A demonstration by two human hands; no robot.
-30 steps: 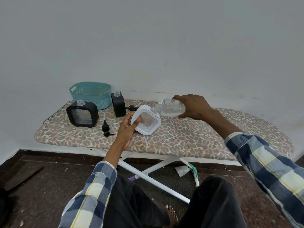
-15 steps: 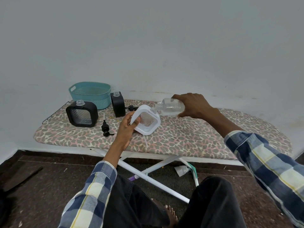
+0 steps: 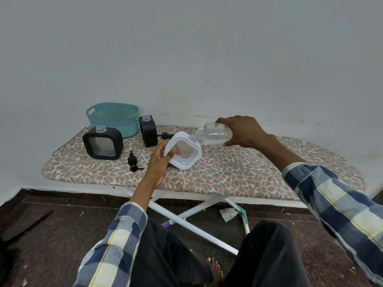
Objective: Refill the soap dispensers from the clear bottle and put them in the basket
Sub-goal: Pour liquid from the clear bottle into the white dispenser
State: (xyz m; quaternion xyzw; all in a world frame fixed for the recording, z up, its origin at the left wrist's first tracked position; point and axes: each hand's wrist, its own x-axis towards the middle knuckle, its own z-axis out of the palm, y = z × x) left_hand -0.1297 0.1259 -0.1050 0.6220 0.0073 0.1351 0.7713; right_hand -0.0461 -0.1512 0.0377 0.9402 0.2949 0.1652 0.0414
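While hands point(image 3: 159, 160) point(image 3: 242, 131) grip white dispenser point(image 3: 183, 151) and bottle point(image 3: 213, 132), black pump point(image 3: 132, 161) alongside.

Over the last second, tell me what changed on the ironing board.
Nothing visibly moved. The right hand holds the clear bottle tipped at the neck of the white dispenser, which the left hand grips, as before. The two black dispensers, loose pumps and basket stayed put.

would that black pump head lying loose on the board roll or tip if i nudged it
The black pump head lies on its side on the ironing board, so it cannot tip further. Its sideways spout would probably stop a full roll; it may pivot instead. It looks small and light, and the fabric cover should hinder sliding.
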